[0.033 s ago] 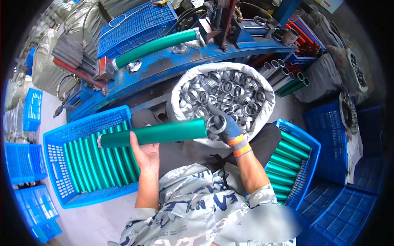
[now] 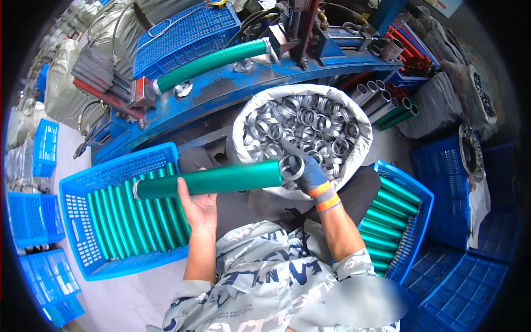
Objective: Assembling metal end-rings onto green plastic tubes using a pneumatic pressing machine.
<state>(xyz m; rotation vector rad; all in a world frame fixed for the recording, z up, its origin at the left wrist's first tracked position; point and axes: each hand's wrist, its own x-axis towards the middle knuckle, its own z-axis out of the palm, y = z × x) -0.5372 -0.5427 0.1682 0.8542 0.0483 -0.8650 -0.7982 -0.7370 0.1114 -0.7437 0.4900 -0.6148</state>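
Note:
My left hand, bare, is closed around a shiny green tube from below, left of the tube's middle. The tube lies nearly level across my lap, with a silvery ring at its left end. At its right end my right hand, in a dark glove with orange bands at the wrist, grips a metal ring. That ring sits right beside the tube's end; whether they touch I cannot tell. Just beyond stands a white sack with its rim rolled down, full of loose silvery rings.
Green tubes fill a blue crate on my left and another blue crate on my right. Beyond the sack, a blue workbench carries clamping fixtures and another green tube. Several tubes lean beneath its right end.

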